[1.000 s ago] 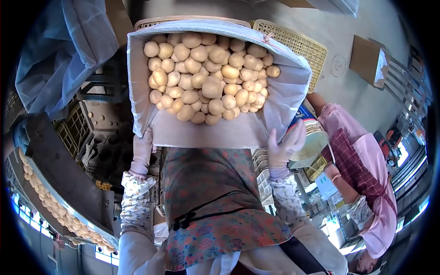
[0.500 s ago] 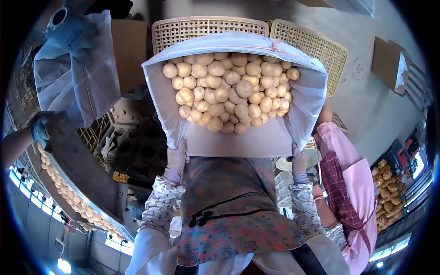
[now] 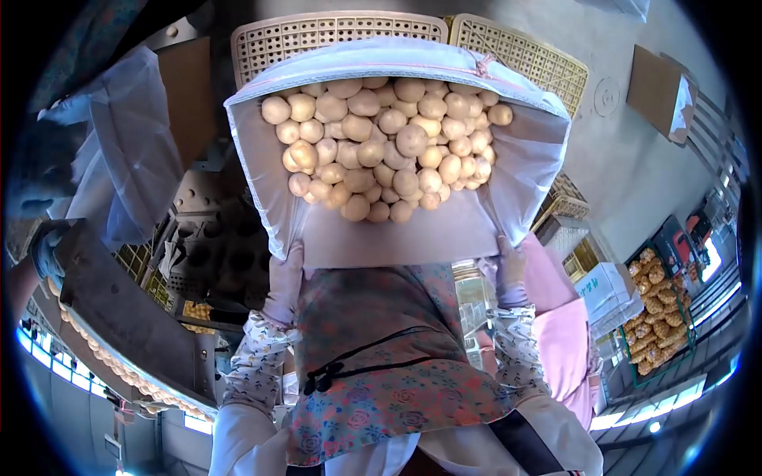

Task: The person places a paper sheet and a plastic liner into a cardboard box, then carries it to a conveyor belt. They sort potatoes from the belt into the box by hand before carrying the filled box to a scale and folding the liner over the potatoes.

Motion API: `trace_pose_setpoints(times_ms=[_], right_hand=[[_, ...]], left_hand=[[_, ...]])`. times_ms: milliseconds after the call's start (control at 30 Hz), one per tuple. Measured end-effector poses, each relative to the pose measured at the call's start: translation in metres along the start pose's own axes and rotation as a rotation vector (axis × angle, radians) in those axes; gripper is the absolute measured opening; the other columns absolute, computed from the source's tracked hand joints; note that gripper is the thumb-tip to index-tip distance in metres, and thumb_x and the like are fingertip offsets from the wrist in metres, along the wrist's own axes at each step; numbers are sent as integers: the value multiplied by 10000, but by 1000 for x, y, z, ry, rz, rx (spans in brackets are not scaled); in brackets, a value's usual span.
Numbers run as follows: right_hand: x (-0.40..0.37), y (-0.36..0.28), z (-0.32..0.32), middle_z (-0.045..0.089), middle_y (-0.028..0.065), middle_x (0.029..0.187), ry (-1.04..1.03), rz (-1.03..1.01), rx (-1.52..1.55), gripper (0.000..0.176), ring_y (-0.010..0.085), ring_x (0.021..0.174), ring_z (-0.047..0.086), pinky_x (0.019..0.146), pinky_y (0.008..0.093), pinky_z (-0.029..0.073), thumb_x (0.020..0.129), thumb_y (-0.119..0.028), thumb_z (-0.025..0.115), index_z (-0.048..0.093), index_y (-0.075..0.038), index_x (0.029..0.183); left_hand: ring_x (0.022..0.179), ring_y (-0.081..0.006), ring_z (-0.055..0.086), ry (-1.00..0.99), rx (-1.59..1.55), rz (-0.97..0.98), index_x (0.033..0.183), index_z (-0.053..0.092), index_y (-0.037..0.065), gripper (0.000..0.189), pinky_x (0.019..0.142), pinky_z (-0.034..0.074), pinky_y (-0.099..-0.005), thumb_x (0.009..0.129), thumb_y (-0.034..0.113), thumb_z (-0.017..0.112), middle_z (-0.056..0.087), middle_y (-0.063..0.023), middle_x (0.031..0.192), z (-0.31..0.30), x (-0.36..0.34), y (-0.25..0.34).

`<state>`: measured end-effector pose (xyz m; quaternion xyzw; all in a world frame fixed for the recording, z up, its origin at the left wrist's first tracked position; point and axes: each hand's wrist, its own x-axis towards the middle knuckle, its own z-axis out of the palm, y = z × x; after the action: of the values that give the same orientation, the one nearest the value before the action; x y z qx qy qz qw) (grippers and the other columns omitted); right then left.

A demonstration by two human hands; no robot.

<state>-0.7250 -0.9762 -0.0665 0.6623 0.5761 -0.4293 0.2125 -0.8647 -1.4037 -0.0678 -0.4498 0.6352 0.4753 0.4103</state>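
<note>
White carton (image 3: pixel 611 300): green lettering we can't read | box (image 3: pixel 389 242) of potatoes (image 3: pixel 369 153): opens toward us, long axis left-right | left hand (image 3: pixel 286 276), right hand (image 3: pixel 509 274): gripping its near corners

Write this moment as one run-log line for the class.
left hand: at lined container, near left corner | right hand: at near right corner | inside: potatoes | beyond: perforated crates

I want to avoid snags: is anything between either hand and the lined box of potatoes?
Nothing visible. The left hand and right hand hold the box at its two near corners, with no other object in between. The fingers' grip under the rim is hidden.
</note>
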Motion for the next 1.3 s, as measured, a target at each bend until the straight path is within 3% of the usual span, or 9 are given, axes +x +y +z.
trace_pose_setpoints(times_ms=[133,367,467,700,900,933,1033,1100,1300], right_hand=[[-58,-42,35,532,233,1301,429,-827,-500,692,347,1244,482,1037,454,400,827,-77,688,401,31,1446],[-66,-173,198,564,184,1251,-137,-1449,-600,558,386,1194,525,1013,500,407,792,-173,689,536,-65,1317],[-9,-157,211,556,150,1301,-142,-1693,-853,578,329,1249,496,1066,533,347,798,-261,701,535,-134,1337],[29,-134,88,610,208,1248,144,-1310,-527,441,394,1172,563,1036,469,428,849,-60,589,591,9,1284],[-7,-220,229,616,163,1026,-148,-1413,-401,179,341,958,582,792,472,465,866,-151,619,676,-51,1003],[-36,-237,230,589,144,1117,-65,-1574,-925,163,313,1028,556,790,481,454,878,-195,621,643,-77,989],[-68,-169,290,535,126,1200,241,-1570,-325,310,403,1132,497,1003,616,379,905,-304,553,614,-112,1142],[-92,-103,281,491,204,1361,-609,-1522,-354,533,425,1286,445,1115,619,315,795,-204,651,568,-85,1308],[-30,-114,193,549,105,1281,-476,-1449,-868,517,309,1223,519,1068,497,376,798,-191,704,591,-116,1297]], left_hand=[[1219,-325,549,-35,390,454,1453,398,-41,765,1037,437,-393,816,161,772,553,-214,1342,0,4,48],[1225,-389,540,530,1050,1518,1384,531,58,741,1057,411,-483,782,372,828,596,-176,1322,71,48,234],[1044,-277,670,226,1314,613,1148,719,148,549,904,512,-389,777,551,759,718,-75,1092,96,39,295],[955,-276,677,416,1284,1096,993,754,169,563,840,527,-414,793,687,660,717,-61,950,73,91,266],[973,-278,680,441,1336,1105,1050,746,166,526,848,524,-384,804,627,690,720,-54,993,69,93,267],[976,-279,680,449,1348,1105,1053,746,165,529,849,523,-386,808,629,684,720,-54,998,72,93,268],[1055,-278,654,415,1393,1042,1116,723,175,554,902,509,-402,836,644,634,699,-45,1073,68,101,274],[1053,-274,653,409,1402,1040,1126,719,181,534,897,512,-397,841,624,637,698,-34,1075,66,104,266],[1032,-270,667,433,1345,1066,1085,740,170,579,882,511,-375,812,673,653,715,-42,1056,73,92,271]])
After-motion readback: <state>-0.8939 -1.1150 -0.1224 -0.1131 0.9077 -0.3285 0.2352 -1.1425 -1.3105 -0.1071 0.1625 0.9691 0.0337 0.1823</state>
